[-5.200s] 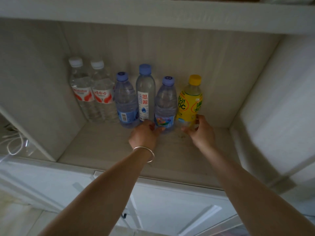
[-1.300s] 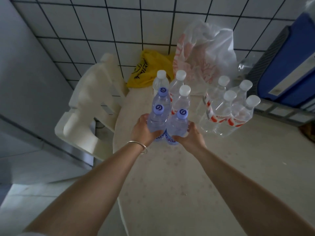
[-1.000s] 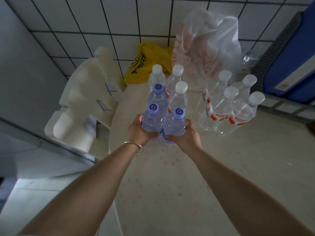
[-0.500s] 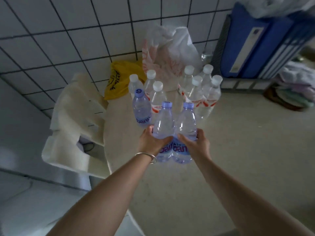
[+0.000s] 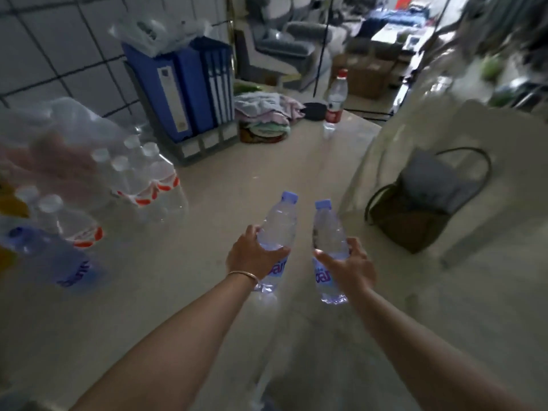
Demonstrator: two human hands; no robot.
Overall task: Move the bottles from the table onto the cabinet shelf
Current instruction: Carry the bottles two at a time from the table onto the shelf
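Observation:
My left hand grips a clear water bottle with a blue cap around its middle. My right hand grips a second blue-capped bottle the same way. Both bottles are upright and lifted above the beige table. At the left, blurred, stand several white-capped bottles with red labels, and one more blue-capped bottle sits at the table's near left. A red-capped bottle stands alone at the far end. The cabinet shelf is out of view.
Blue binders in a rack stand against the tiled wall, with a plastic bag on top. Folded cloths lie beside them. A white chair holding a dark bag is at the right. A plastic bag lies at the far left.
Both hands have lifted the two blue-capped bottles off the table and drawn them apart. The view has swung to the right, away from the bottle group, which now sits at the left.

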